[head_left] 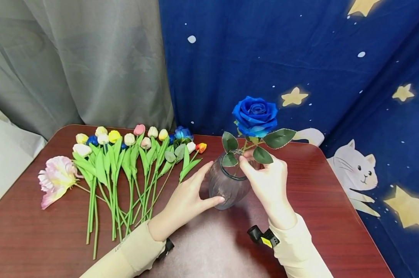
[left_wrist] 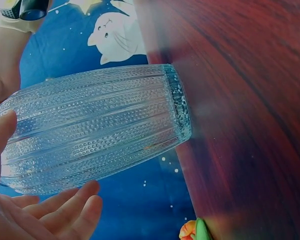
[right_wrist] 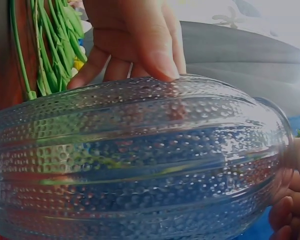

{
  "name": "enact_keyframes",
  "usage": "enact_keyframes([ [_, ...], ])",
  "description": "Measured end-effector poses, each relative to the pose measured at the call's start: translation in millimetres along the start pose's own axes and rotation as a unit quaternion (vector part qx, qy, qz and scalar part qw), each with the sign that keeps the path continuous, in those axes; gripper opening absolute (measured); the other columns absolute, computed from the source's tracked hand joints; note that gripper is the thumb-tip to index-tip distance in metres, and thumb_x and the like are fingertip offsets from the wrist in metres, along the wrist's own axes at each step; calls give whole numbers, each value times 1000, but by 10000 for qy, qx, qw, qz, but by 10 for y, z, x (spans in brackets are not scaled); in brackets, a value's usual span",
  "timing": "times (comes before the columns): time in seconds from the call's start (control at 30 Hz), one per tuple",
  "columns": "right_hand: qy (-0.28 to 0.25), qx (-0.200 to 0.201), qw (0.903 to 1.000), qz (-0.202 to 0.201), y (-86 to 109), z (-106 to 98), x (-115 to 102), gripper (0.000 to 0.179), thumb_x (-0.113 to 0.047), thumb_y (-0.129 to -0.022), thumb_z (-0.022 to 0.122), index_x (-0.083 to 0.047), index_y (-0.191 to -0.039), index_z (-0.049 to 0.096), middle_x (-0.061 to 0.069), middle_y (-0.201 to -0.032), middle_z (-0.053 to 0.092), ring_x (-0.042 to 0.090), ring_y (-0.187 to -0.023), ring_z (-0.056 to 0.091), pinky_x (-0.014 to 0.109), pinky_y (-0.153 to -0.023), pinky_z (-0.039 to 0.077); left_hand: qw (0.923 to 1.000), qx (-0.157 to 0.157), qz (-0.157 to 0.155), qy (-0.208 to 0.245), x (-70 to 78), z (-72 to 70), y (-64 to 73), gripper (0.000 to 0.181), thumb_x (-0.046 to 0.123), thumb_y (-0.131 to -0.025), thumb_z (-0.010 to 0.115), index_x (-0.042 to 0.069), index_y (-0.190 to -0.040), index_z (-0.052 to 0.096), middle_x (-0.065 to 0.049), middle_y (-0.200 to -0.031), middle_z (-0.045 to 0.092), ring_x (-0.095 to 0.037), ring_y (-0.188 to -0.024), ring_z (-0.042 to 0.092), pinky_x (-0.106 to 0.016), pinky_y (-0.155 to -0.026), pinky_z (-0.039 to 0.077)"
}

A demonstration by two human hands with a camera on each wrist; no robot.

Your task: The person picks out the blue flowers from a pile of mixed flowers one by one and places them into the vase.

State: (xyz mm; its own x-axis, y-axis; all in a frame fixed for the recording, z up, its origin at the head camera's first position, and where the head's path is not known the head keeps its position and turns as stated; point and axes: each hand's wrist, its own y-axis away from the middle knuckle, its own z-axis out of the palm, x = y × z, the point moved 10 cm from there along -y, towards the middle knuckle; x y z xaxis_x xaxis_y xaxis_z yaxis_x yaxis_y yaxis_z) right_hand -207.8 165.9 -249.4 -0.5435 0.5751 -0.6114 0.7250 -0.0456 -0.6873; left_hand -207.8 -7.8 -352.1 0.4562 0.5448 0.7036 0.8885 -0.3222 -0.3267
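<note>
A reddish table (head_left: 313, 177) bears a glass vase (head_left: 227, 189), with tulips (head_left: 100, 166), a blue rose (head_left: 183, 133) and a pink flower (head_left: 58, 175) leftward.

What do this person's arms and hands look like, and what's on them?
The left hand and right hand wear no gloves. The left sleeve and right sleeve are plain cream, reaching the wrists; the left carries small dark lettering, too blurred to read. A black device sits at each wrist, the right one cylindrical-ended with a yellow label.
</note>
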Motion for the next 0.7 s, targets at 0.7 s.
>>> enact_keyframes([
  [0.7,269,-389,9988,121,38,31,4,10,-1,-76,75,-10,-82,74,-7,-57,48,11,-53,42,22,-48,31,9998,69,147,-98,0,-1,-3,92,48,-74,80,17,-148,35,-3,-140,49,-19,-120,53,-41,-91,47],
])
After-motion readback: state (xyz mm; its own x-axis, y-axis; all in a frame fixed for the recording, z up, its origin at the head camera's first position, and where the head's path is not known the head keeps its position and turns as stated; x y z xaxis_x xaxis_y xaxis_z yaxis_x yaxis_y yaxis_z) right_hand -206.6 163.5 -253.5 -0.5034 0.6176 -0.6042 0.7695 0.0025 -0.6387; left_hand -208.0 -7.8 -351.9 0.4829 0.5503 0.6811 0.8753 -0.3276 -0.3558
